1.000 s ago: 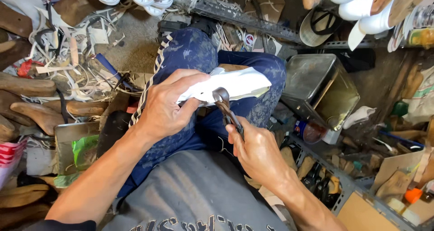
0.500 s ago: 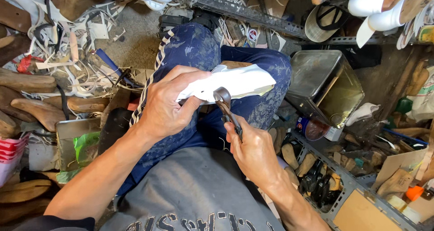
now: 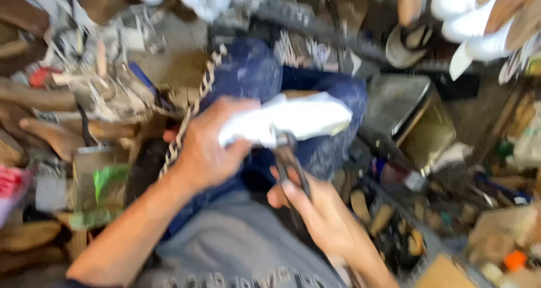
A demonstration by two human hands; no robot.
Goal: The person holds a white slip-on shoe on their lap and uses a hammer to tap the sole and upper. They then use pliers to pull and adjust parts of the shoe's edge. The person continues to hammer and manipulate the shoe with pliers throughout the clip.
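Pincers [image 3: 290, 161] in the right hand [image 3: 321, 215] bit onto the lower edge of a white shoe upper [image 3: 287, 122], which lay across the person's lap on blue patterned trousers [image 3: 253, 74]. That hand was wrapped closed around the dark handles, just below the shoe. The left hand [image 3: 208, 147] was clamped on the shoe's near end, fingers curled over its top and thumb underneath, holding it level above the knees. Motion blur smeared the whole view, so the exact point where the pincer head met the material could not be made out. Just beside the shoe, toward its pointed end, stood a metal box [image 3: 406, 110] with its lid raised. Well away from the shoe on its other side, wooden lasts [image 3: 51, 133] lay scattered among scraps on the floor. Beyond the shoe, near the upper corner, white shoes [image 3: 479, 26] hung from a rack. A grey shirt [image 3: 236, 248] filled the space beneath the shoe, between the two forearms.
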